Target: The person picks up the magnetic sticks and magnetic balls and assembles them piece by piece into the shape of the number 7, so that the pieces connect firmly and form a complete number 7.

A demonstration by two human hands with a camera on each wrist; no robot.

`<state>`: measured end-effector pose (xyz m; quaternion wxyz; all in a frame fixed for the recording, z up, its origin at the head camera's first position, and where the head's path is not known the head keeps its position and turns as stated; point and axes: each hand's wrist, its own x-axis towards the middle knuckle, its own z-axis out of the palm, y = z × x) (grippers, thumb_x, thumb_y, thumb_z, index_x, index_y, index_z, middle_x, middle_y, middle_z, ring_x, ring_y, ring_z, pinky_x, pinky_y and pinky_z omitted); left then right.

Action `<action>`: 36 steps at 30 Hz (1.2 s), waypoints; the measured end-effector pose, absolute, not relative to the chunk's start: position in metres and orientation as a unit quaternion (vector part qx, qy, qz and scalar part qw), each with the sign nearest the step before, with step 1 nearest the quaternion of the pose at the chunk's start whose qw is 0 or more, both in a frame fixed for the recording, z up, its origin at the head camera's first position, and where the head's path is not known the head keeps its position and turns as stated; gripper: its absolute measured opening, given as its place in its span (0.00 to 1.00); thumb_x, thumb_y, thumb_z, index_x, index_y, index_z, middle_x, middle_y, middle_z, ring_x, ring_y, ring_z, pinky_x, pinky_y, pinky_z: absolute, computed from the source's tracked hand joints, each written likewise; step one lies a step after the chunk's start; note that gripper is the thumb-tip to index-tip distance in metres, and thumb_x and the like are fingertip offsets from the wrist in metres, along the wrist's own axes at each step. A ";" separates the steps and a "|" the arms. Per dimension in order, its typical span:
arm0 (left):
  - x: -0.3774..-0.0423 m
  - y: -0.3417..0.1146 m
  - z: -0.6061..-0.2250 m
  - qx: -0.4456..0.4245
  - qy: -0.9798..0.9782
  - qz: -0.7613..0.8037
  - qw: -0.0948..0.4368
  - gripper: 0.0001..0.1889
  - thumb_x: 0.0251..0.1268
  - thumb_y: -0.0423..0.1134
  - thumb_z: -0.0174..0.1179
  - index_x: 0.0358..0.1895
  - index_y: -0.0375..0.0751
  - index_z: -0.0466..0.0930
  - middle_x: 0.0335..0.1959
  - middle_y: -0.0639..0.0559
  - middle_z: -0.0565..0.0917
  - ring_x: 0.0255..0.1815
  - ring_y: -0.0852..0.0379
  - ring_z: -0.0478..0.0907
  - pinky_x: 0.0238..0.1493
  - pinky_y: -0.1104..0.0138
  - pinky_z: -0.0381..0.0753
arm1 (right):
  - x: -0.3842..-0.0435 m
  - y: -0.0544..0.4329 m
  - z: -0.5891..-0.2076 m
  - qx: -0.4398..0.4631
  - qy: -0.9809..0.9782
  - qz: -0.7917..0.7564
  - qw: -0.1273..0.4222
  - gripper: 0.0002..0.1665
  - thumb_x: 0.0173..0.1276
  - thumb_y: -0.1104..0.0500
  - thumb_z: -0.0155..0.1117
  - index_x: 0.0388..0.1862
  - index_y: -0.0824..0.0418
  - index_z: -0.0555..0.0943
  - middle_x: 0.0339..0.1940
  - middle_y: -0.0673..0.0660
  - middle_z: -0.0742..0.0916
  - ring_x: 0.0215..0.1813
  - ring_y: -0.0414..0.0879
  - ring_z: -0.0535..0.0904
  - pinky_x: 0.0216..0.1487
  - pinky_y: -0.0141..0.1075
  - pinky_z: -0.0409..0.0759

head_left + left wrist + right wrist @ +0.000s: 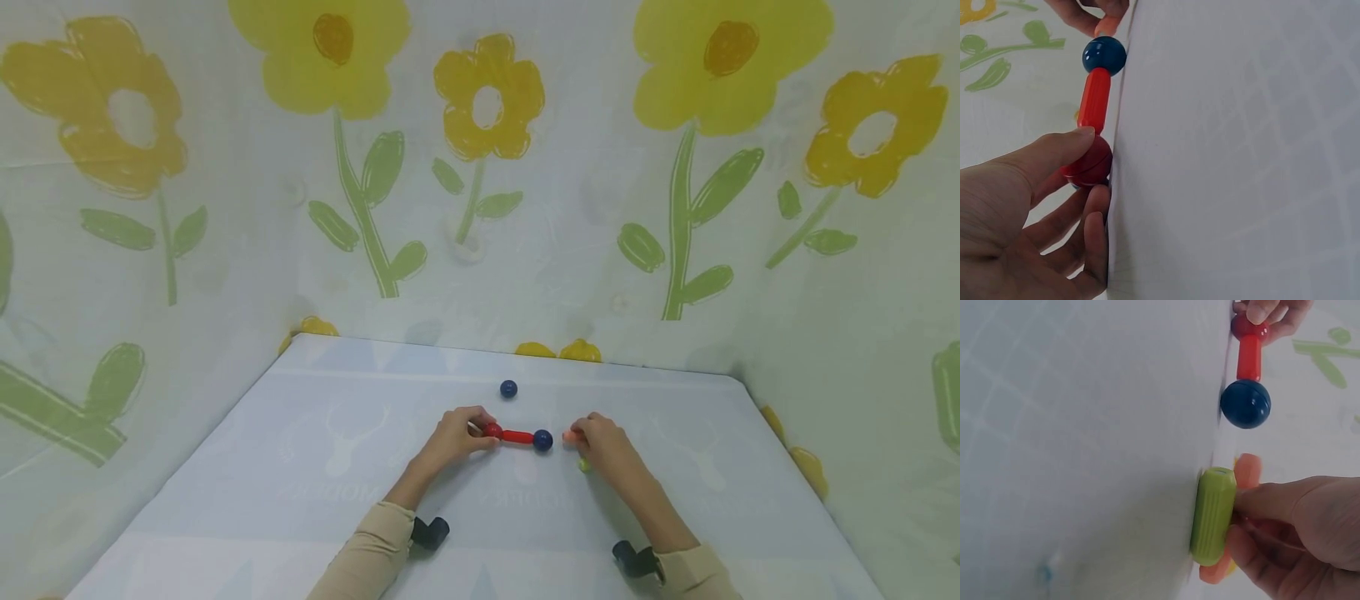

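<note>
White tabletop (247, 500), orange rod (1248, 470) partly hidden

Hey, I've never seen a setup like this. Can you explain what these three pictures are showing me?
There's no robot here, just a person's bare left hand and right hand. The wide picture comes from a camera worn on the head, looking forward and down. The other two come from cameras on the wrists, each watching its own hand's work, so the table looks tipped on its side. The left hand pinches a red ball, joined through a red rod to a dark blue ball. The right hand holds an orange rod, with a gap between it and that blue ball. On the table, a green rod lies beside the right hand, and a second dark blue ball sits farther back.
</note>
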<state>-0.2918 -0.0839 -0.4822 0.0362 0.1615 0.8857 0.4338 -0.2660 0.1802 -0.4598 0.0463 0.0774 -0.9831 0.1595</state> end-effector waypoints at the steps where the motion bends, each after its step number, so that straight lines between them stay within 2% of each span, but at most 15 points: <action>1: -0.292 -0.084 -0.482 0.162 0.886 0.433 0.036 0.13 0.57 0.40 0.71 0.46 0.47 0.84 0.41 0.53 0.86 0.38 0.59 0.79 0.41 0.68 0.81 | -0.266 0.180 -0.459 0.078 -0.983 0.159 0.049 0.12 0.61 0.61 0.72 0.43 0.63 0.85 0.36 0.57 0.85 0.36 0.46 0.78 0.48 0.41 0.84; 23: -0.292 -0.085 -0.484 0.166 0.881 0.441 0.041 0.13 0.56 0.39 0.71 0.46 0.46 0.84 0.41 0.52 0.86 0.38 0.59 0.79 0.39 0.68 0.82 | -0.259 0.173 -0.446 0.121 -0.975 0.138 0.128 0.12 0.61 0.62 0.72 0.44 0.60 0.85 0.38 0.56 0.86 0.38 0.47 0.82 0.48 0.41 0.85; 36: -0.292 -0.085 -0.483 0.165 0.881 0.441 0.037 0.13 0.57 0.40 0.71 0.46 0.47 0.84 0.41 0.53 0.86 0.39 0.58 0.79 0.43 0.66 0.82 | -0.248 0.164 -0.441 0.139 -0.969 0.110 0.173 0.14 0.60 0.58 0.74 0.45 0.55 0.84 0.37 0.54 0.86 0.29 0.42 0.78 0.36 0.33 0.83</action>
